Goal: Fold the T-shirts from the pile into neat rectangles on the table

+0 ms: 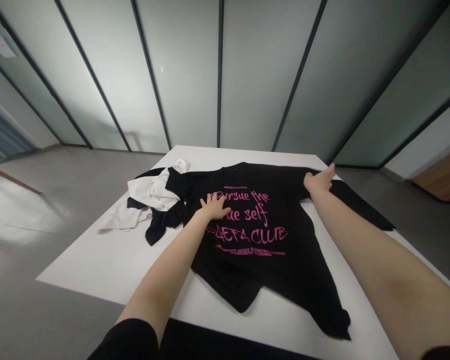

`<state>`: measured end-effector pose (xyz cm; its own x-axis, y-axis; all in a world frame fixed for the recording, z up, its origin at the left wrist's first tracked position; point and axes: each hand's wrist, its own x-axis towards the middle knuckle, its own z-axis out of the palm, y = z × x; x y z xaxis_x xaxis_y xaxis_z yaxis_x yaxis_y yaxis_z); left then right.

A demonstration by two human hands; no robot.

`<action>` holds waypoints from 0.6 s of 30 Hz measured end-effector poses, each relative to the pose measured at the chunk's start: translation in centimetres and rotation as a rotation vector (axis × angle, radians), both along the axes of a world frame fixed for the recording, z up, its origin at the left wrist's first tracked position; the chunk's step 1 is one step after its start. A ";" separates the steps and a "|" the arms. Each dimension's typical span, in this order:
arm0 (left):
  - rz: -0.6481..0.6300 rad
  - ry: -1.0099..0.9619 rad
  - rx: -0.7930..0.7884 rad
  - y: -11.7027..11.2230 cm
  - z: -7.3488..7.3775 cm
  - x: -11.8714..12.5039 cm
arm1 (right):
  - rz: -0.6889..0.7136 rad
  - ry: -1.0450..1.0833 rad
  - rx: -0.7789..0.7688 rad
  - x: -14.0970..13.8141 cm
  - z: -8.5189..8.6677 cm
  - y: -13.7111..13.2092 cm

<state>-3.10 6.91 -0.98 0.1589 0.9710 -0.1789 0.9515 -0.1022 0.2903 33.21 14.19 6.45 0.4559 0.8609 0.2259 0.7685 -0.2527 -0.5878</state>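
Left hand lies open, fingers spread, on the pink lettering of a black T-shirt. Right hand rests open on the shirt's right shoulder, gripping nothing. The shirt lies spread out, print up, on a white table, one sleeve stretched flat. White cloth lies crumpled against the other sleeve, which is bunched.
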 end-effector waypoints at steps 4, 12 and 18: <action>0.019 -0.110 0.082 1.3 1.2 -2.0 | -0.068 -0.019 -0.176 -1.7 -2.6 -0.4; 0.527 0.093 0.055 1.9 2.5 -8.5 | -0.005 -0.229 -0.206 -6.4 -8.8 -3.8; 0.422 0.052 -0.077 2.9 1.5 -10.3 | -0.011 -0.256 -0.186 -4.6 -8.5 -5.6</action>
